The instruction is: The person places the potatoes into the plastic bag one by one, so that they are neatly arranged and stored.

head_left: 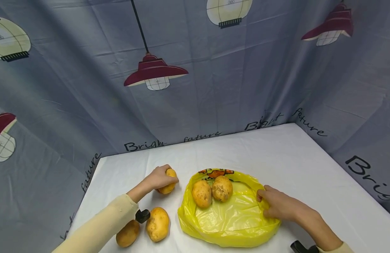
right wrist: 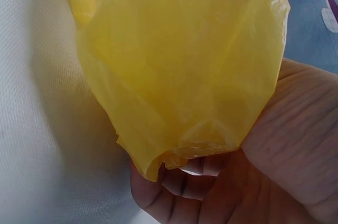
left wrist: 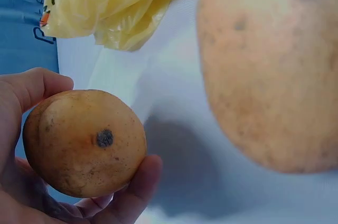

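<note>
My left hand (head_left: 161, 178) grips a potato (left wrist: 87, 142) with its fingers and thumb curled round it, left of the bag. In the left wrist view a dark spot shows on that potato, and its shadow falls on the white cloth. My right hand (head_left: 278, 205) pinches the right rim of a yellow plastic bag (head_left: 233, 225), which lies spread open. Inside the bag, a potato (head_left: 201, 194) and another potato (head_left: 222, 188) sit side by side at the back left. The right wrist view shows the bag's edge (right wrist: 179, 76) bunched at the curled fingers.
A potato (head_left: 157, 224) and a second potato (head_left: 128, 233) lie on the white tabletop (head_left: 252, 151) near the left forearm. A grey printed curtain (head_left: 195, 98) surrounds the table at the back and sides. Black wrist straps (head_left: 142, 215) are worn on both arms.
</note>
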The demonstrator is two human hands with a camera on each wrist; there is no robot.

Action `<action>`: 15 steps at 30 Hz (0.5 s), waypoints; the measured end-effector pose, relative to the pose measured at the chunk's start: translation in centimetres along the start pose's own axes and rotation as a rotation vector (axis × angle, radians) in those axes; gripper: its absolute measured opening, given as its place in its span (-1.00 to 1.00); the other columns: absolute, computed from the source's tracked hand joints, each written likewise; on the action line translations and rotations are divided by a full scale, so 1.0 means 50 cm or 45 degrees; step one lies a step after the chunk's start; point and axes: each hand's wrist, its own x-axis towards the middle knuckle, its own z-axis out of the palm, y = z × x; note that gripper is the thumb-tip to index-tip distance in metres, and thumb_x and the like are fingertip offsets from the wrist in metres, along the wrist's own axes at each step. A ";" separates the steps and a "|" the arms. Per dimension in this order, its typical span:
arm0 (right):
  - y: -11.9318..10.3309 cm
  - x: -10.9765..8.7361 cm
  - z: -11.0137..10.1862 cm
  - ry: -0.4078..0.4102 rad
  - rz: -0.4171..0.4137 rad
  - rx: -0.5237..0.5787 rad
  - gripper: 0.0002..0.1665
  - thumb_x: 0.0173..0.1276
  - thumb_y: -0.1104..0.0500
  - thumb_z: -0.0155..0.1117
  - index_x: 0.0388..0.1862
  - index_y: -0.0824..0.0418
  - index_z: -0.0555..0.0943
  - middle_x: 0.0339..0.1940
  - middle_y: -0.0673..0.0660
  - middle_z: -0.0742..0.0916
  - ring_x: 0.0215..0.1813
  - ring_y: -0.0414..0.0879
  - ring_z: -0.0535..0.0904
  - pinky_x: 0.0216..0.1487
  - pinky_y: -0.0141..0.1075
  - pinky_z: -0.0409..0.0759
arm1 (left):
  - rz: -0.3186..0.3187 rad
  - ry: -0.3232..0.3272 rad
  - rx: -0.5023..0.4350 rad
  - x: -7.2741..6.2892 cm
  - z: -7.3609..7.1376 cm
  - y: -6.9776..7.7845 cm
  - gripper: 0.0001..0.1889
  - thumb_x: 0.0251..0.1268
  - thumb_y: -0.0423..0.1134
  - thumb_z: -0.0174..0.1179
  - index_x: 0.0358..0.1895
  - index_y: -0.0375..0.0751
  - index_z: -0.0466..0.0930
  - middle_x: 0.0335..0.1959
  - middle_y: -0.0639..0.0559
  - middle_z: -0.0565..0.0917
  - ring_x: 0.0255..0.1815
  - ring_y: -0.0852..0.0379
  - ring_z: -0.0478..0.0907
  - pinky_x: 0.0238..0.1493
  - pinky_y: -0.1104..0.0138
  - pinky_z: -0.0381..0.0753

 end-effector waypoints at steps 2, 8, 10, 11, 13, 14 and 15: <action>-0.001 0.001 -0.001 -0.004 0.013 0.001 -0.56 -0.05 0.37 0.48 -0.21 0.09 0.51 -0.27 0.08 0.43 -0.28 -0.05 0.39 -0.31 -0.21 0.40 | 0.012 -0.007 0.017 -0.004 -0.006 0.005 -0.55 0.13 -0.02 0.37 0.02 -0.17 0.53 -0.34 -0.09 0.56 -0.47 0.03 0.56 -0.63 0.28 0.59; -0.003 0.000 -0.002 -0.009 0.018 0.005 -0.56 -0.05 0.36 0.48 -0.21 0.10 0.51 -0.26 0.09 0.43 -0.27 -0.04 0.39 -0.31 -0.20 0.41 | 0.031 -0.020 0.033 -0.017 -0.025 0.029 -0.50 0.15 0.02 0.38 0.07 -0.16 0.52 -0.28 -0.10 0.56 -0.41 0.01 0.58 -0.60 0.24 0.63; -0.002 -0.001 -0.002 -0.004 0.006 0.003 -0.56 -0.05 0.37 0.47 -0.21 0.10 0.51 -0.27 0.08 0.42 -0.28 -0.04 0.39 -0.31 -0.21 0.40 | 0.046 -0.019 0.029 -0.020 -0.030 0.040 -0.48 0.15 0.04 0.39 0.08 -0.16 0.52 -0.26 -0.10 0.55 -0.39 0.00 0.58 -0.60 0.24 0.63; -0.003 -0.002 -0.002 -0.002 0.000 0.003 -0.56 -0.06 0.37 0.47 -0.21 0.10 0.51 -0.27 0.08 0.42 -0.28 -0.04 0.39 -0.31 -0.21 0.39 | 0.051 -0.022 0.028 -0.021 -0.031 0.047 -0.48 0.14 0.05 0.40 0.08 -0.15 0.52 -0.26 -0.10 0.55 -0.38 0.00 0.58 -0.60 0.24 0.63; -0.003 -0.003 -0.001 0.002 -0.008 0.007 -0.56 -0.06 0.37 0.46 -0.21 0.10 0.51 -0.27 0.08 0.42 -0.28 -0.04 0.39 -0.32 -0.21 0.39 | 0.066 -0.038 0.006 -0.024 -0.031 0.062 -0.49 0.15 0.06 0.40 0.07 -0.14 0.53 -0.24 -0.10 0.55 -0.36 0.00 0.59 -0.59 0.24 0.64; -0.003 -0.003 -0.001 0.003 -0.012 0.007 -0.56 -0.06 0.37 0.46 -0.21 0.10 0.51 -0.27 0.08 0.42 -0.28 -0.04 0.38 -0.32 -0.22 0.39 | 0.072 -0.053 -0.010 -0.026 -0.029 0.071 -0.50 0.15 0.05 0.40 0.07 -0.13 0.53 -0.24 -0.10 0.56 -0.36 0.00 0.59 -0.59 0.24 0.64; -0.003 -0.002 -0.001 0.002 -0.013 0.008 -0.56 -0.06 0.37 0.46 -0.21 0.10 0.51 -0.27 0.08 0.42 -0.28 -0.04 0.38 -0.32 -0.22 0.39 | 0.082 -0.070 -0.027 -0.028 -0.026 0.078 -0.51 0.16 0.05 0.40 0.06 -0.13 0.53 -0.24 -0.10 0.56 -0.36 0.00 0.59 -0.58 0.24 0.64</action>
